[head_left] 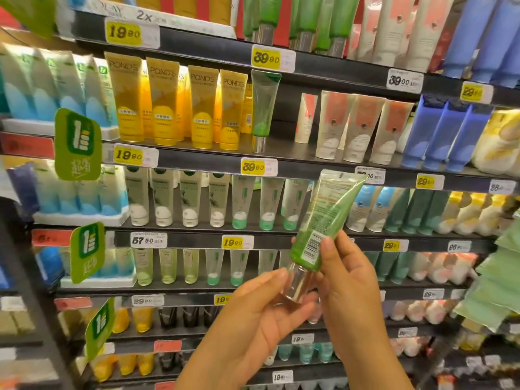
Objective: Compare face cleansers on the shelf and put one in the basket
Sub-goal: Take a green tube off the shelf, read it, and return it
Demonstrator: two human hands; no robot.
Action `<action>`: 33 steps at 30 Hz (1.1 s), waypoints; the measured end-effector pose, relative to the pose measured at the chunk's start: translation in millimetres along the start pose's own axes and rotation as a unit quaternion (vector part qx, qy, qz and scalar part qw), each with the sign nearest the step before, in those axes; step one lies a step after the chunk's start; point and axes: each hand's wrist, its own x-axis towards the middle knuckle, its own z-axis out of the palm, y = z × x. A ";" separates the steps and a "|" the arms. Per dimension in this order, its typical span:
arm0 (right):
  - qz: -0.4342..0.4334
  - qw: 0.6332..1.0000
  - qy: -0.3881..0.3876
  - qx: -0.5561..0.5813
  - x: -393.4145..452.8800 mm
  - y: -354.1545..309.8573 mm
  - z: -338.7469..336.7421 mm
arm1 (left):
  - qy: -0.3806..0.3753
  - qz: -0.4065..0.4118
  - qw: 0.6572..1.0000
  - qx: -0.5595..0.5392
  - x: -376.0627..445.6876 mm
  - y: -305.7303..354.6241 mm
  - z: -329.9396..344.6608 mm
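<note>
Two hands (304,302) hold one green tube (323,220) before four yellow tubes (180,105).

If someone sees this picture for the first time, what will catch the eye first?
First, the green tube held up at lower centre, barcode side toward the camera, gripped by the right hand while the left hand cups its silver cap. Next, the row of yellow Pond's tubes upper left, and the yellow price tags along the shelf edges.

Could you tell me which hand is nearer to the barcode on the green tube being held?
Right. The right hand pinches the green tube with its thumb beside the barcode; the left hand holds the silver cap below.
</note>
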 end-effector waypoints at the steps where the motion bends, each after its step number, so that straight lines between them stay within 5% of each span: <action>1: 0.002 1.000 -0.002 0.003 0.4 0.3 0.1 | -0.001 -0.001 1.000 0.000 0.3 -0.1 -0.6; 10: 0.031 0.999 -0.042 -0.015 4.8 6.2 -7.6 | 0.036 0.006 0.999 0.020 6.1 -5.3 -7.5; 25: 0.040 0.997 0.018 0.071 21.2 11.1 -26.3 | 0.035 -0.033 0.996 -0.070 22.0 -14.3 6.2; 33: 0.061 0.997 -0.007 0.050 26.9 7.1 -36.5 | 0.064 -0.004 0.998 -0.009 32.8 -22.4 8.3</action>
